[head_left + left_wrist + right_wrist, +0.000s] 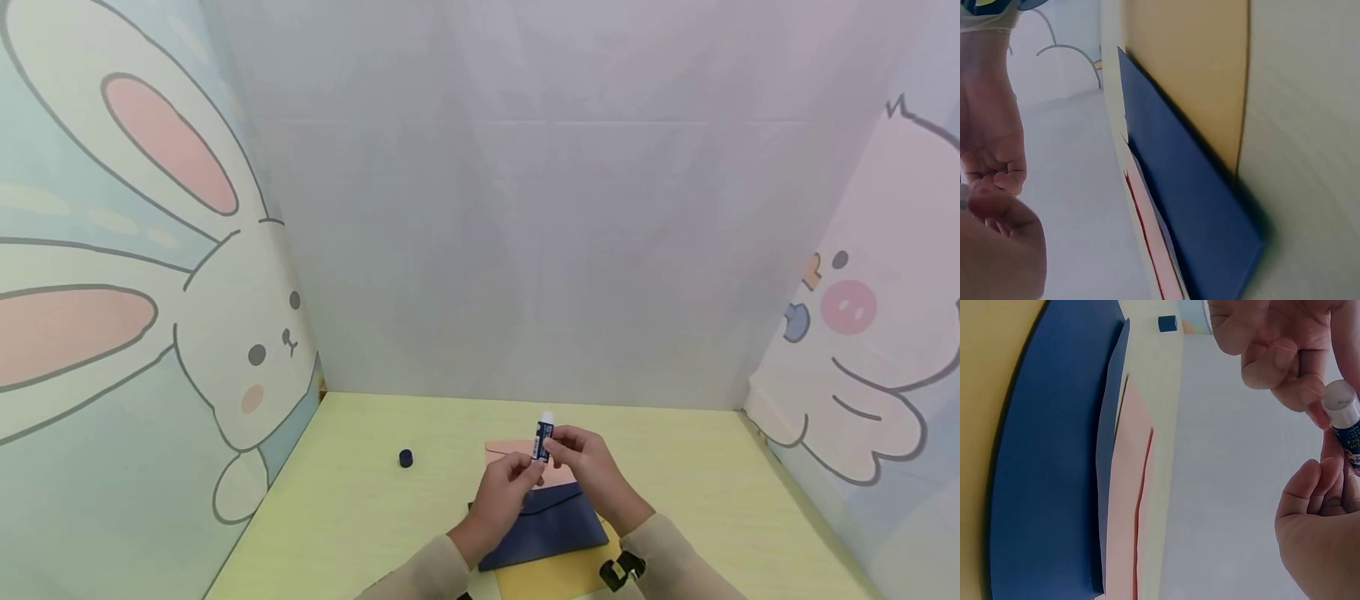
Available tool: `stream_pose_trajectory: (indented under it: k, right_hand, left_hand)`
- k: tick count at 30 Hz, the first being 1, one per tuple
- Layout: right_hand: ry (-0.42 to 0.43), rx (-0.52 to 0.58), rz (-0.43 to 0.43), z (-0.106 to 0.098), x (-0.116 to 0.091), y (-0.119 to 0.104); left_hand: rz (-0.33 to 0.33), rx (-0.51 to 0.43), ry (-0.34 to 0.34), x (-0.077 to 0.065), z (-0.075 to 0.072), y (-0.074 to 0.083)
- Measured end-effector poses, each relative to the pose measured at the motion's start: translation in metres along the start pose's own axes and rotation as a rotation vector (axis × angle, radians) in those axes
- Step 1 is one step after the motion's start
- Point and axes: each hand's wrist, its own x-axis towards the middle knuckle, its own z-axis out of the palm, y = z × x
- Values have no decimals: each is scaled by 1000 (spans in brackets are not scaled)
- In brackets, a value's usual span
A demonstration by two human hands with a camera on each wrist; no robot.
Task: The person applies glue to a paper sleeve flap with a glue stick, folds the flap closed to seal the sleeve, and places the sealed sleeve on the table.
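Note:
Above the envelopes, both hands are at a glue stick (543, 438) with a dark blue label and a white upper end. My right hand (596, 475) pinches its labelled body between thumb and fingers. At its lower end are the curled thumb and fingers of my left hand (504, 496). The right wrist view shows the stick's round white end (1340, 403) against the left fingertips. Below the hands lies a dark blue envelope (547, 529), over part of a pink envelope (498, 450) and a yellow envelope (558, 577).
A small dark blue cap (406, 458) sits on the pale yellow table (337, 500), left of the envelopes. A grey-white sheet (487, 250) rises behind the table. Side walls with a cartoon rabbit (247, 333) and another cartoon animal (862, 375) flank it.

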Motion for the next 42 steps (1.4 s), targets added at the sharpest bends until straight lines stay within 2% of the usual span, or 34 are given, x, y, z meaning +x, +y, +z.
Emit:
stream_pose_trajectory:
  k: [4, 8, 13, 20, 24, 26, 31, 34, 38, 42]
  right_hand:
    - [-19, 15, 6, 0, 0, 0]
    - [-35, 20, 8, 0, 0, 0]
    - [-39, 29, 8, 1, 0, 1]
    - [-34, 30, 7, 2, 0, 1]
    - [-7, 35, 8, 2, -1, 0]
    - [11, 35, 9, 3, -1, 1]
    - [32, 27, 8, 4, 0, 3]
    - [31, 33, 10, 5, 1, 4]
    - [30, 35, 16, 6, 1, 4]
    - [26, 26, 14, 6, 0, 2]
  left_hand:
    - [-153, -205, -117, 1, -3, 2]
    - [-239, -318, -184, 2, -5, 2]
    - [-258, -344, -189, 1, -4, 1]
    - [-253, -328, -178, 0, -4, 2]
    - [-192, -241, -114, 1, -4, -1]
    - [-114, -130, -56, 1, -2, -2]
    - [99, 224, 134, 0, 2, -7]
    - [160, 340, 220, 0, 3, -8]
    - [204, 399, 252, -1, 2, -8]
    - [198, 338, 213, -1, 1, -7]
